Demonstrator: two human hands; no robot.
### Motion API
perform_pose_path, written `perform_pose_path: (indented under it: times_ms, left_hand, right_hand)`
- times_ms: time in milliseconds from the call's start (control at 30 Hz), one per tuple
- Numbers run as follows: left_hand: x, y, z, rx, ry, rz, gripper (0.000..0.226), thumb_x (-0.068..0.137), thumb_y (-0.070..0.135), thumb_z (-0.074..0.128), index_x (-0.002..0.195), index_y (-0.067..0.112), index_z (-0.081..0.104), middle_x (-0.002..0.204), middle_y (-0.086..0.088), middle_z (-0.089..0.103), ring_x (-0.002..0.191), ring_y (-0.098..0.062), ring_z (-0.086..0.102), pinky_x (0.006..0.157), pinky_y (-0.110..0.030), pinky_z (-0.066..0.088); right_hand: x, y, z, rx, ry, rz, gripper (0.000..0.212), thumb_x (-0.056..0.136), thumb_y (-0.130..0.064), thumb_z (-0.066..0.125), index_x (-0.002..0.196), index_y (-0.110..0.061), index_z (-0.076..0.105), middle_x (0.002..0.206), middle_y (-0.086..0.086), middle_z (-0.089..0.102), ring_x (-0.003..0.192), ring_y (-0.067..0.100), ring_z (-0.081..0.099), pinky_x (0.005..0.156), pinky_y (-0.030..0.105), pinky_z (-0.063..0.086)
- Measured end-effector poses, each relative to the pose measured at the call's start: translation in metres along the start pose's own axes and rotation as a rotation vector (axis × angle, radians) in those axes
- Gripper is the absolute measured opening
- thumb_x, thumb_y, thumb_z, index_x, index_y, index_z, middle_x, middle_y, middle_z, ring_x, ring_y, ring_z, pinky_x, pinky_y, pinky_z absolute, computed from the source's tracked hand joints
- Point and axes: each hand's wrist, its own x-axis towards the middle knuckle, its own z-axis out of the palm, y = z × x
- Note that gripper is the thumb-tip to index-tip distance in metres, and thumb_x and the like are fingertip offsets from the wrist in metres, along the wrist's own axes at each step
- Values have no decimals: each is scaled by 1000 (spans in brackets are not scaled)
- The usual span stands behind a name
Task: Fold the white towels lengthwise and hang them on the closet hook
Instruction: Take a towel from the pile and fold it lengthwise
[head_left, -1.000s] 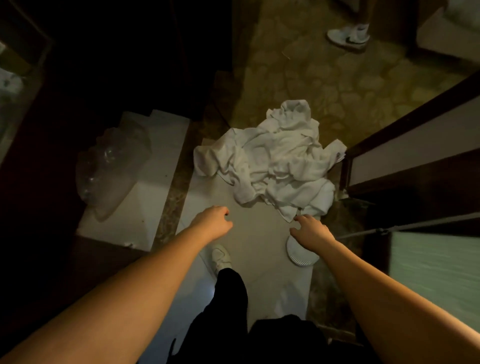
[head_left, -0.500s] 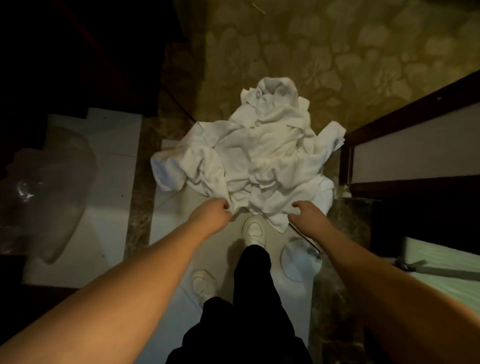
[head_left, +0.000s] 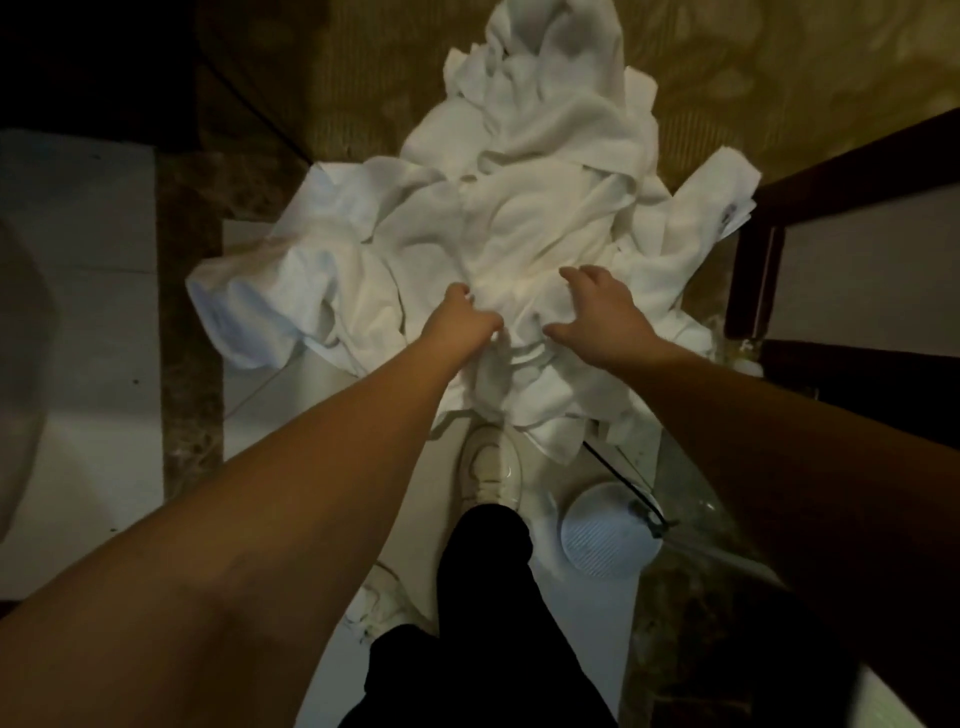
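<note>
A crumpled pile of white towels (head_left: 519, 208) lies on the floor ahead of me, half on pale tile and half on patterned carpet. My left hand (head_left: 460, 322) is at the pile's near middle, its fingers curled into a fold of towel. Just right of it, my right hand (head_left: 597, 312) rests on the cloth with fingers and thumb spread. No closet hook is in view.
My white shoe (head_left: 493, 462) stands against the pile's near edge. A round white ribbed disc (head_left: 608, 535) lies on the floor to its right. A dark wooden frame (head_left: 748, 270) borders the pile on the right. A marble strip (head_left: 189, 338) runs along the left.
I have stepped closer and bent toward the pile. Both hands moved forward from its near edge onto the towels, and the left hand's fingers have closed into the cloth.
</note>
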Motion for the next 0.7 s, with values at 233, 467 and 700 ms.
perform_pose_path:
  times_ms: [233,467,700]
  left_hand:
    - [7,-24,25,-61,-146,-13,57,84,20,78,135,7,56,130,-12,63,111,-29,60,96,-38,50]
    - [-62,-41,13,-82,-89,98,37,83,18,78,117,16,63,104,0,66,93,-16,61,72,-24,48]
    - [-139,-28,-30,85,-22,427,15,89,13,71,103,10,73,95,-3,69,92,-20,62,72,-14,43]
  right_hand:
    - [-19,32,12,48,-158,48,33,93,-38,67,119,-18,61,118,13,62,109,32,57,98,43,47]
    - [-77,44,1,42,-133,34,16,91,-26,72,95,-16,60,107,13,62,107,34,55,89,37,44]
    - [-120,-22,-29,299,-34,-69,42,86,-13,76,125,-10,59,123,8,52,117,25,53,93,26,41]
